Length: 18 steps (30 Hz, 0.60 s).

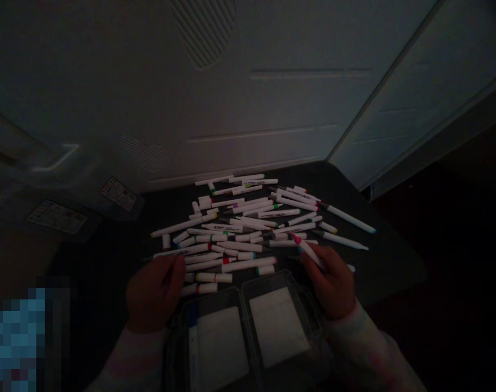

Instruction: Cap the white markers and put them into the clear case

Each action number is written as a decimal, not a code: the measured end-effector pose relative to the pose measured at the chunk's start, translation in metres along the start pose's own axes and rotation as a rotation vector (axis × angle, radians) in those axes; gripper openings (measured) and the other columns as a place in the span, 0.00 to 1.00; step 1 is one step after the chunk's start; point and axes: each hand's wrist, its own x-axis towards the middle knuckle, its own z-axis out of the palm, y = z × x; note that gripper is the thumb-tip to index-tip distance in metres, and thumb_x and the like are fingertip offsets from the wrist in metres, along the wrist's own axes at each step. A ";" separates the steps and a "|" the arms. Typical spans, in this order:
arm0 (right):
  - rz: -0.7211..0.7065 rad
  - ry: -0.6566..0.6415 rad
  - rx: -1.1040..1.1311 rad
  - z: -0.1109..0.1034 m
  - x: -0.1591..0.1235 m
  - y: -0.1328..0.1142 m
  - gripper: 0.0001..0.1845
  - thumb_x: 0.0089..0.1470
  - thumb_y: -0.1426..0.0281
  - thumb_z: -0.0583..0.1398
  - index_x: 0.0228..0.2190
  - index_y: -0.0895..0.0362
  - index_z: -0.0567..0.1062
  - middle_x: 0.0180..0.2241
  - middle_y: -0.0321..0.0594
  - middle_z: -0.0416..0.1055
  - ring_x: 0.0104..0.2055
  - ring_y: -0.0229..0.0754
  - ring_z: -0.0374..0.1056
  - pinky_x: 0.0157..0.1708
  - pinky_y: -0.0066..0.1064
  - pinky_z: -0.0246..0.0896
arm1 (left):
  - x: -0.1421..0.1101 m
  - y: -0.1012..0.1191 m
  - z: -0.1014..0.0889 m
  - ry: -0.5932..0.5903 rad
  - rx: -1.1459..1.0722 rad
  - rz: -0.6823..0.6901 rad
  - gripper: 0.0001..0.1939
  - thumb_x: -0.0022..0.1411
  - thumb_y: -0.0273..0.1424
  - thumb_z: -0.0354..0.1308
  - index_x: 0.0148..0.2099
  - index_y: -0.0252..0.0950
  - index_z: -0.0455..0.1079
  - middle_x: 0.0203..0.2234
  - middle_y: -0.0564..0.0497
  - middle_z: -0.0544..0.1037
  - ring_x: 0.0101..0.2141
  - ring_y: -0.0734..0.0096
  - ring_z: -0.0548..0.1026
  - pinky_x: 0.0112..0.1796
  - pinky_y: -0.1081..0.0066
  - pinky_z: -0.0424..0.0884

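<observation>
My right hand (pixel 331 280) grips a white marker (pixel 313 255) with a pink end that points up and to the left. At the left of the pile my left hand (pixel 153 291) is closed, thumb against curled fingers; whether anything is inside I cannot make out. Just above its fingertips lies a white marker with a red end (pixel 190 250). Many more white markers (pixel 248 265) and loose caps (pixel 265 270) with coloured ends are strewn in front of both hands. Between my forearms sits an open clear plastic case (pixel 244 310), with a blue-capped marker (pixel 194 337) in its left half.
The markers lie on a dark tabletop (pixel 386 267). Behind it rises a pale moulded plastic panel (pixel 248 109) with ridges, and another panel (pixel 427 109) angles off to the right. Two labels (pixel 119 193) show at the left. Light is very dim.
</observation>
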 end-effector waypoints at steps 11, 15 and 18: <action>-0.066 -0.065 0.018 -0.004 0.001 0.000 0.08 0.55 0.73 0.54 0.38 0.56 0.71 0.30 0.38 0.67 0.31 0.38 0.63 0.29 0.29 0.58 | 0.003 -0.001 0.003 0.081 0.028 0.150 0.14 0.62 0.33 0.47 0.26 0.34 0.66 0.17 0.54 0.71 0.19 0.76 0.69 0.22 0.76 0.60; -0.073 -0.058 0.008 -0.003 0.002 -0.001 0.07 0.54 0.73 0.55 0.37 0.56 0.70 0.30 0.37 0.67 0.32 0.38 0.63 0.30 0.29 0.58 | 0.003 -0.001 0.003 0.093 0.029 0.172 0.14 0.62 0.32 0.48 0.27 0.33 0.67 0.17 0.53 0.70 0.19 0.76 0.69 0.21 0.75 0.60; -0.081 -0.030 0.003 -0.002 0.002 -0.001 0.06 0.53 0.73 0.57 0.36 0.56 0.69 0.30 0.37 0.67 0.31 0.38 0.63 0.29 0.29 0.58 | 0.002 0.000 0.003 0.091 0.035 0.170 0.14 0.62 0.32 0.48 0.26 0.33 0.66 0.17 0.53 0.70 0.19 0.75 0.68 0.21 0.75 0.61</action>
